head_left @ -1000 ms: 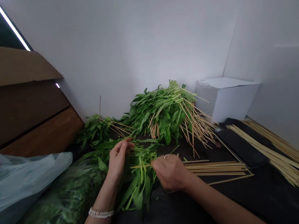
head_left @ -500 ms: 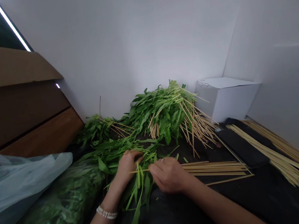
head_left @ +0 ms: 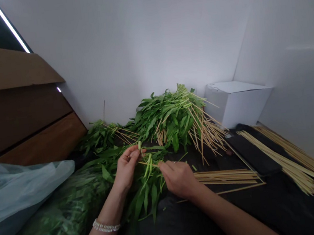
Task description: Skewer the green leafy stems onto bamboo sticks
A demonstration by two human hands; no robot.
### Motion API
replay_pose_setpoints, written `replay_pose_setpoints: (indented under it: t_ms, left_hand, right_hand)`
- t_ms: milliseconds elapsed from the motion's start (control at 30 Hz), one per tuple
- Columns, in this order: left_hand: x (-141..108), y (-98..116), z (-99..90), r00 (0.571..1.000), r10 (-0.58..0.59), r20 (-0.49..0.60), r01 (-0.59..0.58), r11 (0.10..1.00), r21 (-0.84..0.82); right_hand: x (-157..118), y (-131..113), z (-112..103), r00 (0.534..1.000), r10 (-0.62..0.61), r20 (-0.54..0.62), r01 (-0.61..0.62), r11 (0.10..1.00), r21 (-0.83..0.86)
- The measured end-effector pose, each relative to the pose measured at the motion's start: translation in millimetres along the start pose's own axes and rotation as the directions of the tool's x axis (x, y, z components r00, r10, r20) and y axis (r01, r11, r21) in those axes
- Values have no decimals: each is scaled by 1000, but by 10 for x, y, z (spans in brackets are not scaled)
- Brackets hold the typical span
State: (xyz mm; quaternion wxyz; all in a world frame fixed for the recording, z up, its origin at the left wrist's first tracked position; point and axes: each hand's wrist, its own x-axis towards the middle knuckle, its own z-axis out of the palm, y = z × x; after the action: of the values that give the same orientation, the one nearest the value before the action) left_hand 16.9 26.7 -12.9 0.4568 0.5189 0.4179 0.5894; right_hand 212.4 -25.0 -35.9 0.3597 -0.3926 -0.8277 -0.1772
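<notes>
The person's left hand [head_left: 126, 167] and right hand [head_left: 179, 179] work close together over a loose spread of water spinach stems [head_left: 150, 187] on a black-covered surface [head_left: 166, 232]. The left hand's fingers stand apart and part-curled, among or just behind the upright stems, though I cannot tell whether they grip one. The right hand's fingers are together, pinched on the end of a thin skewer [head_left: 150, 163] that points at 9 o'clock toward the left hand and crosses the stems. A beaded bracelet [head_left: 106, 225] circles the left wrist. At 12 o'clock from the hands, a large heap of greens [head_left: 172, 125] already bristles with many skewers [head_left: 207, 134], their pale ends fanning toward 2 o'clock. Much lies unused or unworked: a flat row of loose skewers [head_left: 228, 177] sits at 3 o'clock, just beside the right hand, and long bundles of skewers [head_left: 287, 162] lie farther out at 3 o'clock, past a black strip [head_left: 251, 155]. At 9 o'clock, a thick mass of greens [head_left: 52, 227] lies partly under a translucent plastic bag [head_left: 16, 193]. A white box [head_left: 237, 99] stands in the corner at 1 o'clock.
</notes>
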Motion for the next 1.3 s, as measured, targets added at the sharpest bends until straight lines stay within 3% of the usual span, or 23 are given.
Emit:
replay_pose_setpoints:
  t_ms: [100,233,833,1300]
  left_hand:
    - [-4,9,23,992,-127,21,128,979,-161]
    - [-25,30,50,983,-182,37,186,964,-192]
    - [-67,43,99,983,-168,74,174,981,-89]
    - [-32,-42,55,986,-167,-2,166,983,-78]
  right_hand:
    - [-9,32,13,996,87,5,-87,996,-23]
    - [-12,61,19,987,158,32,-157,987,-43]
    - [-19,61,46,980,185,71,-177,979,-101]
    - [-11,60,25,980,179,82,-170,979,-115]
